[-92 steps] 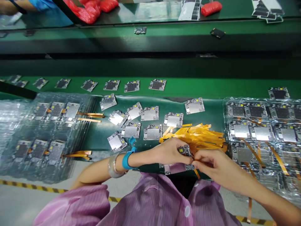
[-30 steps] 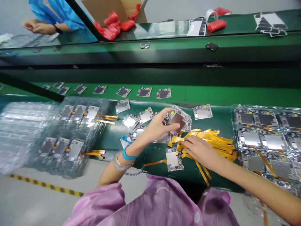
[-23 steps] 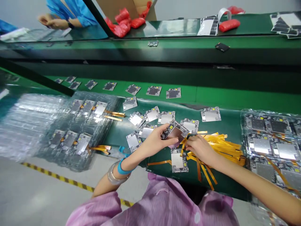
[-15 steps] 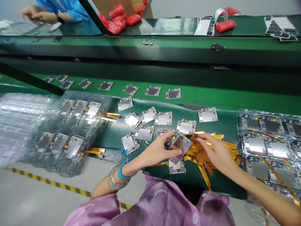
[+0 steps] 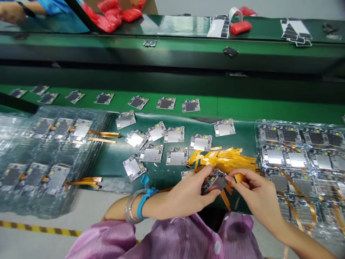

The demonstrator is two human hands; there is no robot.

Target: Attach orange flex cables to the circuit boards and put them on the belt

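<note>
My left hand (image 5: pixel 192 189) grips a circuit board (image 5: pixel 217 182) by its edges, thumb below and fingers above, the board tilted. Pinched in my right hand (image 5: pixel 254 190) is an orange flex cable (image 5: pixel 239 177), its dark end showing close to the board's right edge; my fingers hide whether the two touch. Behind both hands lies a heap of orange flex cables (image 5: pixel 229 158). More circuit boards with silver shields, such as one circuit board (image 5: pixel 177 157), are scattered on the green bench (image 5: pixel 107 162) to the left of the heap.
Stacked clear plastic trays with boards and cables stand at left (image 5: pixel 88 158) and right (image 5: pixel 260 136). A row of boards (image 5: pixel 165 103) lies on the green belt (image 5: pixel 242 108). Red wrapped bundles (image 5: pixel 109 16) sit on the far shelf, near another person's hand (image 5: pixel 12 12).
My right hand has come away from the cable heap with a flex cable, to the board's side. My left hand has brought the board lower and rightward. The view has shifted right.
</note>
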